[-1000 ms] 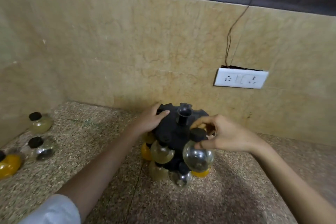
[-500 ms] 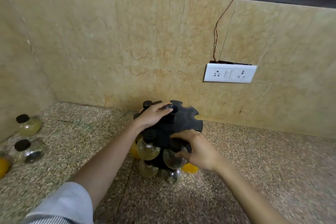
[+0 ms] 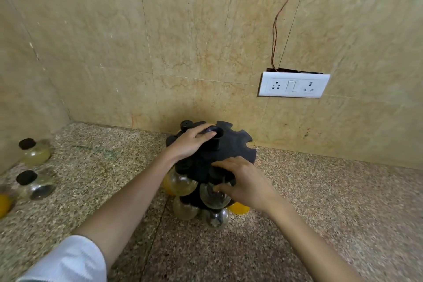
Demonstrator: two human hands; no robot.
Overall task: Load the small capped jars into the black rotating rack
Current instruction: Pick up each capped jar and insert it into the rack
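Observation:
The black rotating rack (image 3: 235, 146) stands on the speckled counter near the back wall, its notched top disc facing me. My left hand (image 3: 191, 143) rests on the disc with fingers against the centre post. My right hand (image 3: 242, 184) grips a clear round jar (image 3: 211, 196) hanging in a front slot of the upper tier. Beside it hangs a pale jar (image 3: 183, 184). Lower jars (image 3: 184, 209) hang beneath, one of them orange (image 3: 238, 208). Three loose capped jars wait at the far left: a yellowish jar (image 3: 36, 152), a clear jar (image 3: 34, 184) and an orange jar (image 3: 3, 204).
A tiled wall runs behind the rack, with a white socket plate (image 3: 294, 84) and a thin wire (image 3: 278, 30) above it. The left wall meets the counter (image 3: 332, 213) by the loose jars. Bare speckled stone extends right of the rack.
My right hand has brought the clear jar from the rack's right side into a front slot of the upper tier. My left hand has slid from the disc's rim to the centre post.

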